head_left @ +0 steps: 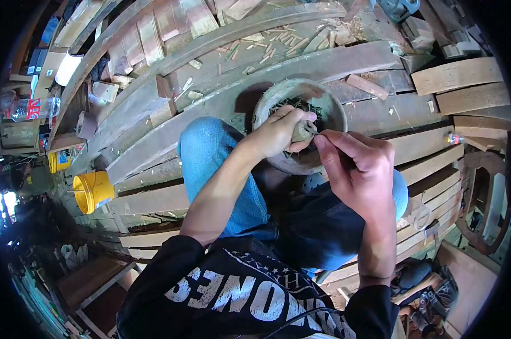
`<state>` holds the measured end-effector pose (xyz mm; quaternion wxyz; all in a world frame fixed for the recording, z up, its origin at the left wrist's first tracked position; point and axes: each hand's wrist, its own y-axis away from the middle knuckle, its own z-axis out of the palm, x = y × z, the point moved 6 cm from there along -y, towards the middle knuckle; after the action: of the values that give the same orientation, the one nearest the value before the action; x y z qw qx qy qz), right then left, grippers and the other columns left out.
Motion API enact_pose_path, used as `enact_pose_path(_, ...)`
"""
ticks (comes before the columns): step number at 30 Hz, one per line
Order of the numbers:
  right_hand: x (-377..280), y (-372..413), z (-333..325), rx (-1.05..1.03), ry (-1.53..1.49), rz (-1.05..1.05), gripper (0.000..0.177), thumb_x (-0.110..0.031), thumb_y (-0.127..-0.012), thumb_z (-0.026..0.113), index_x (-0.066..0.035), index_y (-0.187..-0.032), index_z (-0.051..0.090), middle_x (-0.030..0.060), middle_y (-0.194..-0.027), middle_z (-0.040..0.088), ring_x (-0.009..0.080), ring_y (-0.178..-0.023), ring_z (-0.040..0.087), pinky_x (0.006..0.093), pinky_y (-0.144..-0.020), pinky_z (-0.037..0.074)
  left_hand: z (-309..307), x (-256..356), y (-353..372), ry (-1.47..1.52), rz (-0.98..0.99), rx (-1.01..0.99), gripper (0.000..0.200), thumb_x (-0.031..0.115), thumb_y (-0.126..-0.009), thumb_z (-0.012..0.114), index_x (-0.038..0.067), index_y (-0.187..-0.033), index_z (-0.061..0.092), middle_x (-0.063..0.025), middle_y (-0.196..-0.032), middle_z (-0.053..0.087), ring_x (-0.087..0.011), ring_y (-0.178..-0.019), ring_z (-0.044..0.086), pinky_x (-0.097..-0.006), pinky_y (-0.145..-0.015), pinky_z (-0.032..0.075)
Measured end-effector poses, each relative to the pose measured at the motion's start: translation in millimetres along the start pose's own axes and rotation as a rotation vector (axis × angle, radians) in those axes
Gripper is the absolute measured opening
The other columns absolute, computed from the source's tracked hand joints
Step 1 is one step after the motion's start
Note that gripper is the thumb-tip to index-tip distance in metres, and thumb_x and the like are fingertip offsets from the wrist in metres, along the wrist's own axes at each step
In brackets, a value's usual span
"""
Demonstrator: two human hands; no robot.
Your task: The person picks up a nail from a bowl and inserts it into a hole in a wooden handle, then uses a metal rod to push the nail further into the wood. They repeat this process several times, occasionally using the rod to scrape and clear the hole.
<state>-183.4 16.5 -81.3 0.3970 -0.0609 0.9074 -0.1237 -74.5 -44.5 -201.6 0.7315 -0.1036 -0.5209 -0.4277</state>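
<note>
One black shirt with white letters is nearest. Two hands meet over one round grey bowl of dark bits, which lies on the curved wooden planks by the knee. The left hand has its fingers closed around one small pale piece. The right hand pinches one thin sliver. Two yellow plastic buckets stand at the left.

The round bowl is dull grey-brown, its contents dark. Just below-left of it the jeans are washed blue. Farther below the bowl, the shirt is black with white block lettering. Well left of the bowl a bucket is bright yellow; planks right of it are warm brown.
</note>
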Motion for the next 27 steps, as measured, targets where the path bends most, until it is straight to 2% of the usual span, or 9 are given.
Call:
enact_pose_path(6,-10.8,3.8,-1.4,-0.092,0.496,-0.067,0.010,-0.013,-0.078,0.071,-0.006,-0.084,0.067,0.0068,-0.061,0.057,0.0254,-0.046,0.055,0.0333,-0.042,0.041,-5.0,-5.1,-5.8,-0.275,-0.108,-0.056,0.043,0.025,-0.095,0.042,0.002,-0.059,0.051,-0.0051,-0.051,0.048,-0.0116,-0.044,0.043,-0.0286,-0.046,0.033)
enact_pose_path(13,-13.6,-0.4,5.5,-0.326,0.684,-0.263,0.006,-0.014,-0.078,0.068,-0.010,-0.080,0.064,0.0047,-0.059,0.053,0.0253,-0.052,0.055,0.0360,-0.053,0.044,-5.0,-0.5,21.9,-0.492,-0.321,0.149,0.029,0.020,-0.096,0.042,0.001,-0.107,0.060,-0.0136,-0.093,0.055,-0.0210,-0.082,0.058,-0.0300,-0.065,0.049)
enact_pose_path(15,-7.1,-4.0,4.7,-0.297,0.606,-0.359,0.005,-0.015,-0.078,0.067,-0.012,-0.078,0.064,0.0055,-0.058,0.051,0.0244,-0.054,0.055,0.0370,-0.056,0.043,-3.3,4.9,22.1,-0.902,-0.004,0.038,0.027,0.017,-0.095,0.043,0.000,-0.109,0.058,-0.0144,-0.094,0.053,-0.0213,-0.085,0.058,-0.0307,-0.065,0.050)
enact_pose_path(16,2.3,-3.6,5.1,-0.245,0.524,-0.365,0.009,-0.016,-0.078,0.067,-0.012,-0.072,0.062,0.0068,-0.058,0.054,0.0245,-0.054,0.058,0.0362,-0.054,0.045,-14.3,-9.2,9.3,-0.737,-0.140,-0.041,0.034,0.023,-0.097,0.035,-0.001,-0.098,0.059,-0.0066,-0.065,0.051,-0.0157,-0.055,0.050,-0.0296,-0.059,0.044)
enact_pose_path(19,32.7,-9.6,8.9,-0.126,0.451,-0.263,0.008,-0.009,-0.075,0.059,-0.007,-0.069,0.064,0.0097,-0.058,0.061,0.0232,-0.047,0.060,0.0376,-0.044,0.047,-22.6,-26.4,-2.7,-0.575,-0.282,-0.115,0.036,0.026,-0.096,0.033,0.000,-0.091,0.058,-0.0035,-0.052,0.045,-0.0161,-0.047,0.044,-0.0295,-0.054,0.043)
enact_pose_path(20,35.7,-13.7,2.4,-0.124,0.461,-0.268,0.008,-0.009,-0.075,0.059,-0.007,-0.069,0.064,0.0097,-0.058,0.061,0.0232,-0.047,0.060,0.0376,-0.044,0.047,-3.7,-51.7,-1.2,-1.023,0.029,-0.533,0.035,0.026,-0.096,0.034,0.001,-0.089,0.057,-0.0027,-0.053,0.044,-0.0148,-0.047,0.043,-0.0295,-0.050,0.041)
enact_pose_path(21,40.0,-16.6,-11.7,-0.052,0.451,-0.160,0.011,-0.010,-0.078,0.060,-0.006,-0.068,0.064,0.0106,-0.058,0.061,0.0232,-0.048,0.061,0.0374,-0.045,0.047,-1.8,-67.2,9.2,-0.826,-0.376,-0.451,0.034,0.024,-0.097,0.033,0.000,-0.084,0.055,-0.0028,-0.052,0.045,-0.0156,-0.046,0.044,-0.0304,-0.051,0.042)
enact_pose_path(24,52.1,-31.7,-58.2,0.236,0.428,0.136,0.021,-0.014,-0.085,0.063,-0.004,-0.067,0.066,0.0131,-0.060,0.063,0.0234,-0.051,0.063,0.0369,-0.047,0.048,-13.0,-32.1,3.9,-0.569,-0.247,-0.116,0.031,0.023,-0.096,0.035,-0.001,-0.087,0.052,-0.0050,-0.056,0.048,-0.0135,-0.042,0.042,-0.0287,-0.042,0.036)
enact_pose_path(27,20.6,-13.5,-12.9,-0.260,0.066,0.016,0.031,-0.015,-0.075,0.075,-0.001,-0.102,0.067,0.0174,-0.071,0.066,0.0285,-0.058,0.066,0.0353,-0.055,0.052,-22.7,-26.4,6.3,-0.020,-0.356,-0.164,0.025,0.020,-0.094,0.040,-0.002,-0.095,0.053,-0.0053,-0.057,0.049,-0.0102,-0.039,0.040,-0.0273,-0.035,0.026)
